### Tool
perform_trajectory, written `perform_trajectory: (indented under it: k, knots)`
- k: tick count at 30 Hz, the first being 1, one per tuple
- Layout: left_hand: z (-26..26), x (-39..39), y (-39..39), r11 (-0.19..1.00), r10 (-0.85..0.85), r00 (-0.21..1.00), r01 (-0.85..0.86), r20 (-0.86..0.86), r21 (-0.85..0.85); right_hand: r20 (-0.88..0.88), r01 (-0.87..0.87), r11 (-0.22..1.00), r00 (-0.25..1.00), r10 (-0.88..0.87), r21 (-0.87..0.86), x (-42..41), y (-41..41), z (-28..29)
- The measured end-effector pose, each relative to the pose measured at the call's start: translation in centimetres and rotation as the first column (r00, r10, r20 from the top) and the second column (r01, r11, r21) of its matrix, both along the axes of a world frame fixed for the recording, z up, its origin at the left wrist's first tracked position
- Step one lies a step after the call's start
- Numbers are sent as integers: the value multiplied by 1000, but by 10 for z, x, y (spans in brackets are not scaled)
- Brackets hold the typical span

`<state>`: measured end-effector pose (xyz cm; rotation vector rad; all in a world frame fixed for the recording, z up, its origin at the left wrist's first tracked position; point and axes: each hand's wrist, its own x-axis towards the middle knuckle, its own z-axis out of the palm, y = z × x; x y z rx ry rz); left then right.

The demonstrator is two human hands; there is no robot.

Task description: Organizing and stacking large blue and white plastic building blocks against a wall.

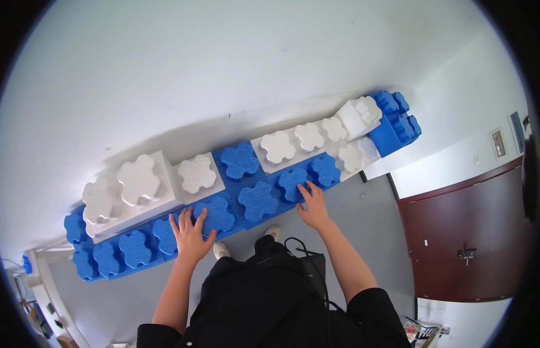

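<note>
A long row of large blue and white foam building blocks with lobed studs runs along a white wall. My left hand (191, 235) rests with spread fingers on the front blue blocks, its fingertips between a partly covered stud and a blue stud (218, 216). With fingers apart, my right hand (311, 204) touches the edge of another blue stud (291, 185). Between my hands lies a blue block with two studs (258, 201). Behind them are white blocks (276, 147), and a taller white block (139, 180) stands at the left. Raised white and blue blocks (385, 135) stand at the right end.
The white wall (209, 65) rises just behind the blocks. Dark red double doors (465, 235) are at the right. Grey floor (365, 230) shows below, with my shoes close to the row. A black bag (313, 272) hangs beside me. A white frame (57, 278) stands at the left.
</note>
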<state>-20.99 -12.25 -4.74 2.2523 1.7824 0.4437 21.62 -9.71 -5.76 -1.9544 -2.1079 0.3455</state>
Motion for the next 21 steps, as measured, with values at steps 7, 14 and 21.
perform_trajectory:
  k: [7,14,21]
  knots:
    - [3,88,19,996,74,996,-77,51,54,222,50,990,975,-19,-135,59,48,37]
    - [23,246,73,980,-182,977,189,111,-57,392,-332,902,818,422,-277,137,110,31]
    - [19,318,102,949,-150,947,57,-285,-309,292,-628,732,671,681,-263,145,147,31]
